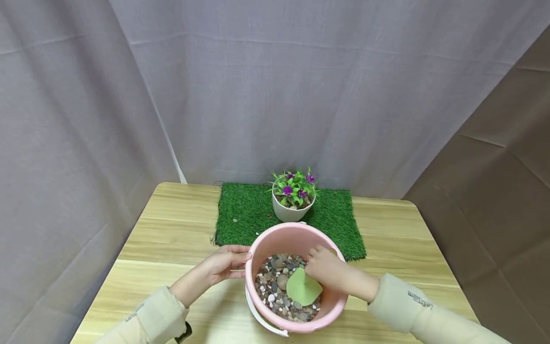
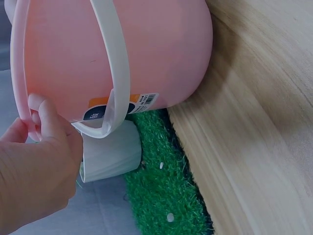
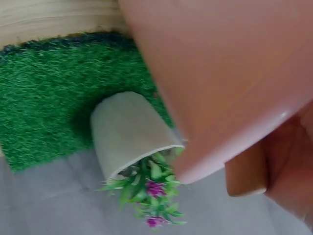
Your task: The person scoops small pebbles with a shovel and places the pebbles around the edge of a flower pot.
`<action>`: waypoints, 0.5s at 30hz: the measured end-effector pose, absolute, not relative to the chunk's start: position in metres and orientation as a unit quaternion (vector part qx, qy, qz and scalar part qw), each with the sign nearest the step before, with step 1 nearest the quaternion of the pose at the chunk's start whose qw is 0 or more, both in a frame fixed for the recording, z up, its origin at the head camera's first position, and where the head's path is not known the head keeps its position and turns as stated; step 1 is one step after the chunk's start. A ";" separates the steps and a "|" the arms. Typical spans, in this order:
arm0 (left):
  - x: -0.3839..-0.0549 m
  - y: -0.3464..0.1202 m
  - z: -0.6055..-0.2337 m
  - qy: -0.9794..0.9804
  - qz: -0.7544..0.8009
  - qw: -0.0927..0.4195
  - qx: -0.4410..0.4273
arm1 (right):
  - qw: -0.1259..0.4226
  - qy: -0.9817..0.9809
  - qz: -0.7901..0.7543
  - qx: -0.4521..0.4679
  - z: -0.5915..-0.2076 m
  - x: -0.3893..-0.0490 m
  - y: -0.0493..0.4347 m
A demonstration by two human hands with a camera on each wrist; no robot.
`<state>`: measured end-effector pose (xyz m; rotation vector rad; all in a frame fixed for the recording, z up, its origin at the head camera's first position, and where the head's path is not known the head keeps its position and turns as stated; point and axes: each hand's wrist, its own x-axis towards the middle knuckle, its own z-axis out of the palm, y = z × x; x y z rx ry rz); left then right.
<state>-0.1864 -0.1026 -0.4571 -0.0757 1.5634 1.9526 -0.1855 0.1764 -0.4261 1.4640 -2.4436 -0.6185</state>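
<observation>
A pink bucket (image 1: 275, 239) holds many mixed pebbles (image 1: 275, 282). My left hand (image 1: 225, 264) pinches its rim on the left side, thumb and fingers on either side of the edge in the left wrist view. Inside the bucket, my right hand (image 1: 328, 271) grips a small shovel by its wooden handle (image 3: 247, 171), whose end pokes out past the rim. The shovel's light green blade (image 1: 303, 286) lies tilted over the pebbles, its tip among them. The bucket's white handle (image 2: 117, 58) hangs down outside.
Just behind the bucket stands a white flowerpot (image 1: 290, 212) with purple flowers (image 1: 288, 190), on a green turf mat (image 1: 240, 210). A few loose pebbles (image 2: 170, 217) lie on the mat. The wooden table (image 1: 172, 229) is backed by grey curtains (image 1: 275, 105).
</observation>
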 end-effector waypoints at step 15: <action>-0.186 -0.105 -0.456 0.600 0.738 0.308 -0.019 | -0.028 -0.843 -0.121 0.524 -0.420 -0.201 0.178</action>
